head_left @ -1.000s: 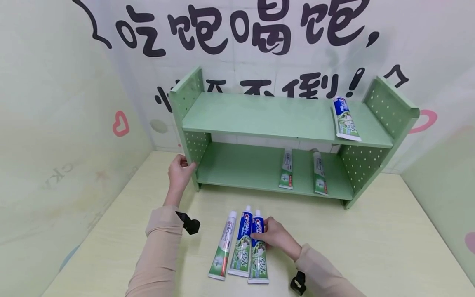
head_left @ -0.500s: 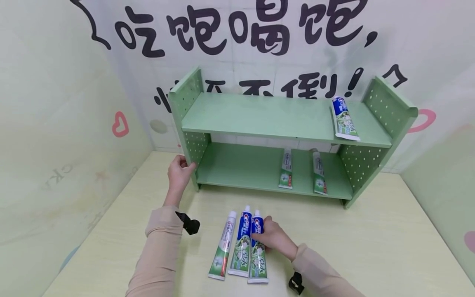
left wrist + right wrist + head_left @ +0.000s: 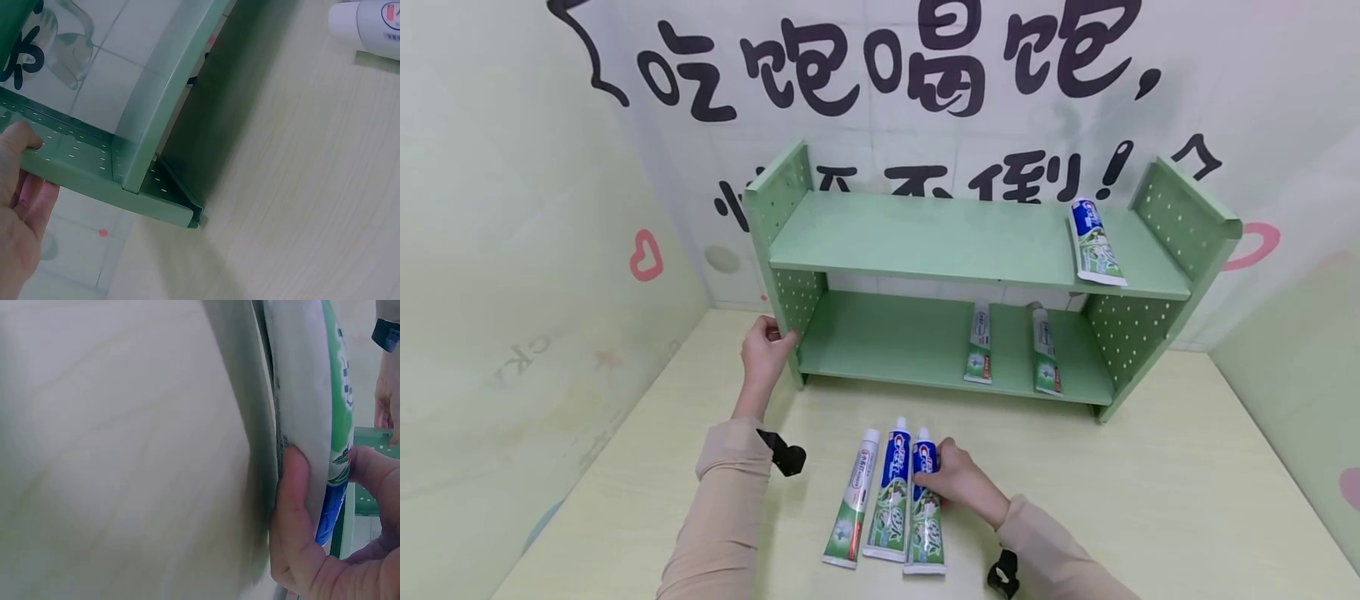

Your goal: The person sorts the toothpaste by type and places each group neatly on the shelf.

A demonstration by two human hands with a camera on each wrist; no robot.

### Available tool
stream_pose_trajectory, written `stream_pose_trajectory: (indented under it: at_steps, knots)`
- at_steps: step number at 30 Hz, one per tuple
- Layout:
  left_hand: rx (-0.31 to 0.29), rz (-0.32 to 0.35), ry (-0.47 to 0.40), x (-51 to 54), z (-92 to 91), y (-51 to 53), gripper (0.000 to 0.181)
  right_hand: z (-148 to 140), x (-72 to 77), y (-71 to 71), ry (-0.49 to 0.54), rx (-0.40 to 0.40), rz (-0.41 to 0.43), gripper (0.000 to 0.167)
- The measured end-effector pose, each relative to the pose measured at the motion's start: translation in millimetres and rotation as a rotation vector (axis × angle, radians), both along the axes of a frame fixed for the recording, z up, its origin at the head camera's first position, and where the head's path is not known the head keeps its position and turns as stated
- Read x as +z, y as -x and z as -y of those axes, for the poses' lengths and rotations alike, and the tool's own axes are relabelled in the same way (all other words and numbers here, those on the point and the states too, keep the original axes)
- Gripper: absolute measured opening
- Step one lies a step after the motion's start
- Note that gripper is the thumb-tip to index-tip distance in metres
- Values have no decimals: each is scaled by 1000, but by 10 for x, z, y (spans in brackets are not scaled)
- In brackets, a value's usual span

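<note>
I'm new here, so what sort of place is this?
Possibly a staged display booth: white, blue and green toothpaste tubes lie before a green two-tier shelf, backed by a white wall with black Chinese characters.

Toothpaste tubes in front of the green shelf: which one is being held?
The rightmost tube, blue and green: the right hand pinches it between thumb and fingers. Neither hand grips the matching middle tube or the white-and-green left tube.

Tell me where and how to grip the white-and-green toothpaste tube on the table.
I'd pinch the white-and-green toothpaste tube across its upper body, just below the white cap, coming from above: it lies flat, narrows toward that end, and the gap to the neighbouring Crest toothpaste tube widens there.
</note>
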State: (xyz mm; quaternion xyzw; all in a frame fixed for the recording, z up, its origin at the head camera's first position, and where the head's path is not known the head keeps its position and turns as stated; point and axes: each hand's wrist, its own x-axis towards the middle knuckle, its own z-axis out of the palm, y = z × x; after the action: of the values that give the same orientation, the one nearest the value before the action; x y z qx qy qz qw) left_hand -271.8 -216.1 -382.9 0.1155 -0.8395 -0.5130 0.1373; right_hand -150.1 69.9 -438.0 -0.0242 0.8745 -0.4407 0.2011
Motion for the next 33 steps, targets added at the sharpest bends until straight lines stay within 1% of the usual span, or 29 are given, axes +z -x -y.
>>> stream_pose_trajectory:
  at_steps: [2,6,10,14,18,24,33]
  knots:
    - [-3,2,-2,-2,-1,2,32,-27,30,6,6,-4,3,44]
    - [-2,3,-6,8,-3,5,32,-79,129,39,18,-6,-13,42]
    - [-1,-1,-11,22,-10,4,33,-126,265,83,18,-16,-29,41]
    - [-1,-1,-22,14,-11,-3,33,-168,412,120,9,-20,-40,39]
    - [2,1,-24,-3,-7,-9,32,-199,545,140,1,-13,-38,42]
    - [-1,3,-24,-17,-3,-2,32,-234,712,127,-9,-12,-38,45]
    - [-7,-6,-20,14,-16,-2,32,-260,868,141,-14,-1,-50,49]
